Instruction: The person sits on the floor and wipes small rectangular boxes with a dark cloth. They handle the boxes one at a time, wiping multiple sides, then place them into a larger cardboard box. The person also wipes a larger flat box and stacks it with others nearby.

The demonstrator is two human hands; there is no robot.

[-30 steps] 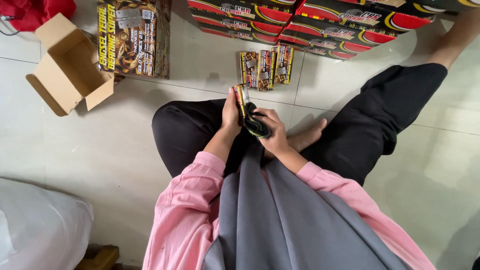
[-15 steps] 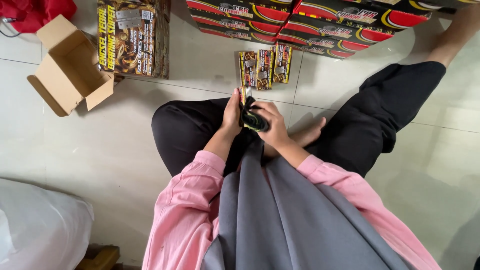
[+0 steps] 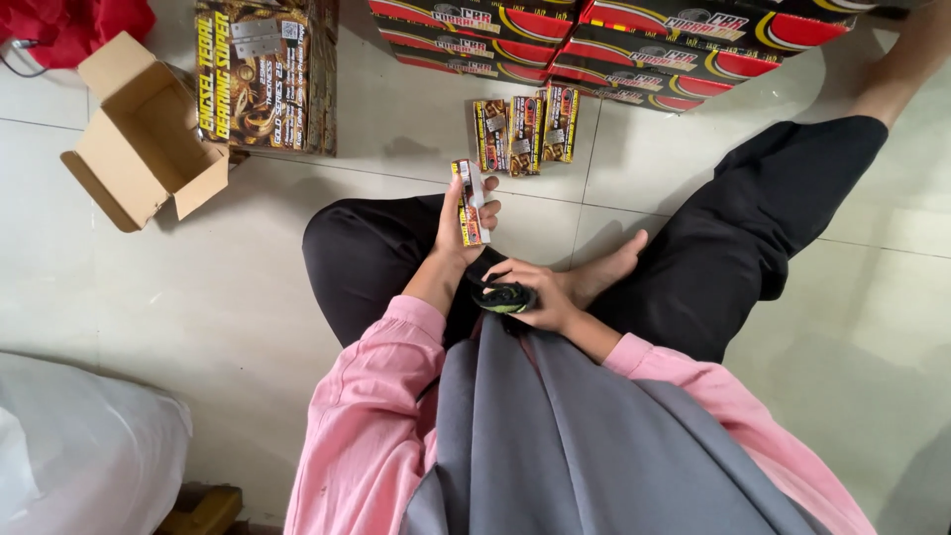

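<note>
Your left hand [image 3: 458, 226] grips a small box [image 3: 468, 201] upright; your right hand [image 3: 540, 297] closes on a dark roll [image 3: 503, 296], possibly tape, at your lap.

left hand [image 3: 458, 223]: raised, fingers curled in a grip | right hand [image 3: 540, 295]: low by lap, fingers closed

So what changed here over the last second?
The hands parted. The left hand kept the small printed box and lifted it away from the body; the right hand drew the black-and-green item back to the lap. The three small boxes and open cardboard carton on the floor stayed put.
</note>
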